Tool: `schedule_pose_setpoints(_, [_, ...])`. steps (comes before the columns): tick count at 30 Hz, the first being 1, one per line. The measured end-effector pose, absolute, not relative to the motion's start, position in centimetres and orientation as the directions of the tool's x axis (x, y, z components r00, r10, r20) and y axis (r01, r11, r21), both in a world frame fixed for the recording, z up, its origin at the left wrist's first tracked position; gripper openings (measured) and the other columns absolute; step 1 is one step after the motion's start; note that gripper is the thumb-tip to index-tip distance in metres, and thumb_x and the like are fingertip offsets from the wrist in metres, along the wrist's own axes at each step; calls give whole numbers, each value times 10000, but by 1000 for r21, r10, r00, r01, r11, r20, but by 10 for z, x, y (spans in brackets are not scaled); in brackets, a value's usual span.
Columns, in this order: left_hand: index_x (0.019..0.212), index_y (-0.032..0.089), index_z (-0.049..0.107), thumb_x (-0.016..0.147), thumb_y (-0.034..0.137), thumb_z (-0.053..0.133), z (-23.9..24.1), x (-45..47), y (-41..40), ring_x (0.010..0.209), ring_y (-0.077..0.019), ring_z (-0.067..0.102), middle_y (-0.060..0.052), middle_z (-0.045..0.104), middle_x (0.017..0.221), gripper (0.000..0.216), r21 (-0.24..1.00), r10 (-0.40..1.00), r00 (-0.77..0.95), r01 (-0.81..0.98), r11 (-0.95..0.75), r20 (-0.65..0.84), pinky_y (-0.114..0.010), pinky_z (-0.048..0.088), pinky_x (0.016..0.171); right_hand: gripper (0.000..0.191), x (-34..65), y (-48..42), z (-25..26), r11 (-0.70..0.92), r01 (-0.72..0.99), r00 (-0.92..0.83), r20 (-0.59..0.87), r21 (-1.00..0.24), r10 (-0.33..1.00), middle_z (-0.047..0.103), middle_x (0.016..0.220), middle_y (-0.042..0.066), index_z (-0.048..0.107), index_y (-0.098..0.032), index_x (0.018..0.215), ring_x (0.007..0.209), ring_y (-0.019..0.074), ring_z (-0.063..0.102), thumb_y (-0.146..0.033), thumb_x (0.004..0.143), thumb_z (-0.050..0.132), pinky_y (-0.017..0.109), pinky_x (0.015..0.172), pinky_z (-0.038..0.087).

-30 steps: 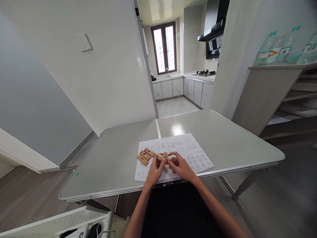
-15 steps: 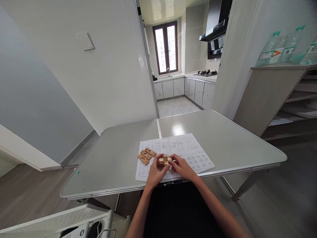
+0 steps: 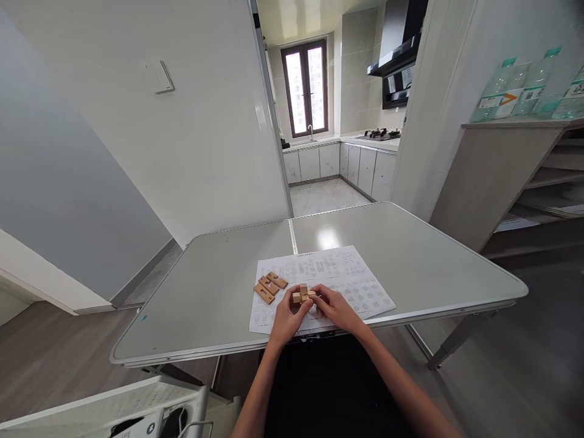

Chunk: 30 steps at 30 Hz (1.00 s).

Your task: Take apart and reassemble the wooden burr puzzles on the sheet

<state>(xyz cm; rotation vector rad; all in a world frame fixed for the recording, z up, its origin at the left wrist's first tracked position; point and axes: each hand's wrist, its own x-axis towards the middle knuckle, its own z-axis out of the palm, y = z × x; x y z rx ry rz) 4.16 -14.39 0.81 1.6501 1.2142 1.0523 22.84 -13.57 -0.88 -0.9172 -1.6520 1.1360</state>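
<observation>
My left hand (image 3: 287, 316) and my right hand (image 3: 334, 307) both pinch a small cluster of joined wooden puzzle pieces (image 3: 303, 294), held just above a printed instruction sheet (image 3: 351, 280) on the grey table (image 3: 210, 292). Fingers of both hands are curled round the cluster. Three loose notched wooden pieces (image 3: 269, 285) lie side by side on the sheet's left part, a little beyond my left hand.
The folding table's near edge (image 3: 191, 354) is close to my body. A wall stands to the left, a kitchen doorway straight ahead. A shelf unit (image 3: 511, 176) with several water bottles (image 3: 524, 88) is at the right. A white rack (image 3: 137, 407) sits at the lower left.
The wooden cluster and both hands have dropped slightly toward me and closer to the sheet. The camera view has shifted a little. The loose pieces stay put.
</observation>
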Motion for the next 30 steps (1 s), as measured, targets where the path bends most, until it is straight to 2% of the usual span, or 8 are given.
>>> schedule_pose_setpoints(8, [1312,201,578,913,521,691,11,42,-146,1086,-261,705,-93,741,1187,523,922,971,185,328,-206,151,-398,525,991,327,229,-137,-8,347,93,-315,303,-933,899,563,655,-44,602,-233,1077,570,162,541,-540,1030,498,289,598,432])
schedule_pose_setpoints(15, [1328,196,541,958,528,624,13,45,-149,1058,-250,711,-83,735,1152,504,933,963,222,291,-214,151,-377,537,963,286,229,-136,-9,403,128,-307,350,-906,885,628,753,-13,612,-226,1027,615,162,546,-484,1044,490,287,611,418])
schedule_pose_setpoints(20, [1354,203,533,922,512,674,12,42,-149,1150,-263,673,-99,699,1260,550,915,961,217,327,-237,171,-394,509,1024,294,229,-136,-9,411,155,-294,355,-898,888,654,771,-5,623,-220,1025,657,171,564,-487,1038,501,287,626,413])
schedule_pose_setpoints(30, [1375,225,519,874,443,747,13,43,-150,1146,-269,691,-84,713,1252,593,908,950,231,312,-279,212,-434,525,1044,395,226,-136,-5,296,107,-264,260,-949,929,650,757,-4,625,-229,1000,601,166,565,-613,987,533,286,575,445])
